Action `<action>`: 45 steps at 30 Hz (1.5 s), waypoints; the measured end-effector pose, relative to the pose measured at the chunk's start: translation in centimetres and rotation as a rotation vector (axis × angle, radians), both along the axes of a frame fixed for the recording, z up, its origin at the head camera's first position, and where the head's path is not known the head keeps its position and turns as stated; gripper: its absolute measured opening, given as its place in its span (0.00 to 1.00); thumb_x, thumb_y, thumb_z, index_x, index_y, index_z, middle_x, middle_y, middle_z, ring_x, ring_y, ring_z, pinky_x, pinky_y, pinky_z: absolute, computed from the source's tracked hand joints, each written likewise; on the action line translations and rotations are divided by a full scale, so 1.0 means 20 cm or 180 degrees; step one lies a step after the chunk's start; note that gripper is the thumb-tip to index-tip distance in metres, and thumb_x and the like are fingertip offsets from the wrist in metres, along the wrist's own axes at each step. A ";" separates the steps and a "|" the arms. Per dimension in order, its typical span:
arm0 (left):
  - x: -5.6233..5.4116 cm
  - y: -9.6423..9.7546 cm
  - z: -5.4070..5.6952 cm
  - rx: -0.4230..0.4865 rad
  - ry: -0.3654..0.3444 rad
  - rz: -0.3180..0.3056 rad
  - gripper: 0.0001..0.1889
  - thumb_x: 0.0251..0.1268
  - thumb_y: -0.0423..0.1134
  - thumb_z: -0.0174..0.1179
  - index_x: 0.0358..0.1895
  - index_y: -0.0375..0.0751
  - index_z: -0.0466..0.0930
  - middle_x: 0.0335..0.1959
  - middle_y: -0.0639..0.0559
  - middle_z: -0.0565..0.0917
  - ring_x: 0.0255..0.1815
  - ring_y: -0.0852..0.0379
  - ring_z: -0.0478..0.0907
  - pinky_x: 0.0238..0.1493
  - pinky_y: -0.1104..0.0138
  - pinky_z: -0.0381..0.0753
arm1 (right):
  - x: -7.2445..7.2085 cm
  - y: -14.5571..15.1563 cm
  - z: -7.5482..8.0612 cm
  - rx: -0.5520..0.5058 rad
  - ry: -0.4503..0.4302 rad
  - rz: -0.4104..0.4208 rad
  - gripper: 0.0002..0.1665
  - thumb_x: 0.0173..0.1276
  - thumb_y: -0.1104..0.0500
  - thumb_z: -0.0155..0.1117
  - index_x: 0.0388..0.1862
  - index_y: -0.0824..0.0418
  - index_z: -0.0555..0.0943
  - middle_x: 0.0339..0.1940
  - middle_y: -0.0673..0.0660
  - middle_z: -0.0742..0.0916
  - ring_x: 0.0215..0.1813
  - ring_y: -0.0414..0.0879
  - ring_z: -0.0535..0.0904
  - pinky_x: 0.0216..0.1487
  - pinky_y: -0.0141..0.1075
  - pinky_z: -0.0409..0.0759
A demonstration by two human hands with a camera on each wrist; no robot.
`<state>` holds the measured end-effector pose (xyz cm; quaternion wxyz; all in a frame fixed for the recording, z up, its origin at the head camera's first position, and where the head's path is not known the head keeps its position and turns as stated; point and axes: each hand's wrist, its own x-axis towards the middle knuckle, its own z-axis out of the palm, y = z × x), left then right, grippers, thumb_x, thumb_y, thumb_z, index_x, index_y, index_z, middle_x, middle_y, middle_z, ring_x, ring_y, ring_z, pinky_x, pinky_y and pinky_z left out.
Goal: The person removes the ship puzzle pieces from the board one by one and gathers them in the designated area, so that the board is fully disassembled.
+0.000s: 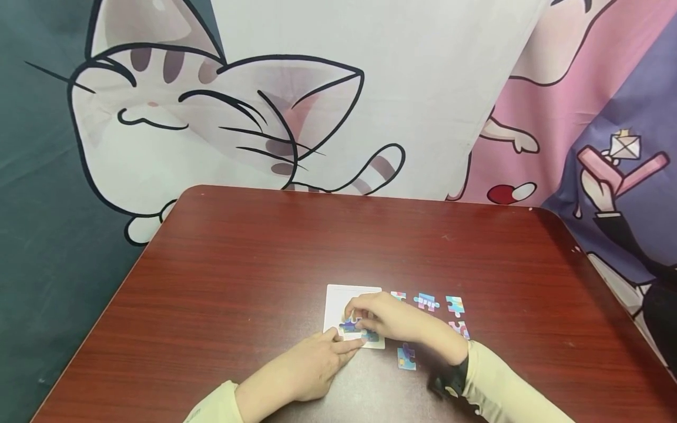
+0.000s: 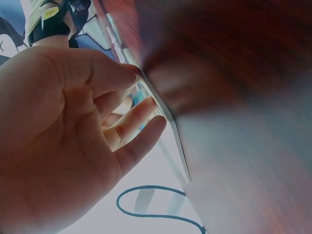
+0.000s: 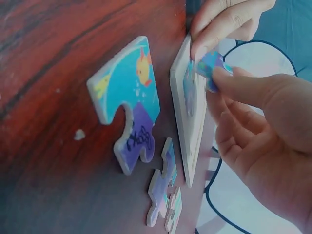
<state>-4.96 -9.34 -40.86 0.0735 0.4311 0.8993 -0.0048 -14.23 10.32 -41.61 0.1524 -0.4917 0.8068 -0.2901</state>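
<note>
A white puzzle tray (image 1: 337, 301) lies flat on the table, partly covered by my hands. My right hand (image 1: 396, 320) pinches a blue and purple jigsaw piece (image 3: 210, 64) between thumb and fingers, tilted just over the tray. Another piece (image 1: 372, 336) lies inside the tray at its near right corner. My left hand (image 1: 316, 365) rests at the tray's near edge, its fingertips (image 2: 157, 124) touching the rim with the fingers mostly straight. To the right of the tray, close to my right wrist, sits a loose corner piece (image 3: 127, 83) with an orange fish printed on it.
Several more jigsaw pieces lie right of the tray, among them a bridge-patterned one (image 1: 426, 302), a light blue one (image 1: 455, 304) and a pinkish one (image 1: 460, 328) partly behind my forearm. The reddish-brown table (image 1: 238, 252) ends at a cartoon cat backdrop (image 1: 423, 88).
</note>
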 end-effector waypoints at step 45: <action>-0.03 -0.02 0.01 0.0157 -0.0177 -0.0072 0.26 0.63 0.39 0.53 0.67 0.47 0.67 0.69 0.63 0.64 0.42 0.66 0.66 0.50 0.72 0.72 | 0.19 0.55 0.04 -0.0078 -0.0038 -0.0816 0.11 0.64 0.60 0.62 0.46 0.51 0.77 0.32 0.40 0.79 0.35 0.32 0.72 0.34 0.27 0.75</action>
